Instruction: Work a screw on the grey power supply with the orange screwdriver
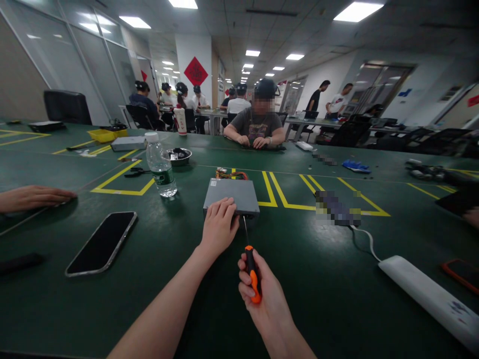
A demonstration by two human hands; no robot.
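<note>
Head view: left hand (219, 227) is pressing flat on the grey metal box (232, 195) mid-desk (322, 279), steadying it; right hand (262, 294) is gripping the orange screwdriver (251, 267), its tip meeting the box's near face.

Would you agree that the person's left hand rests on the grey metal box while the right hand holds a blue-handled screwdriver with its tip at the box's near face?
Not quite: the head view shows the screwdriver has an orange and black handle, not blue. The rest holds: the left hand rests on the grey metal box, and the right hand holds the screwdriver with its tip at the box's near face.
</note>
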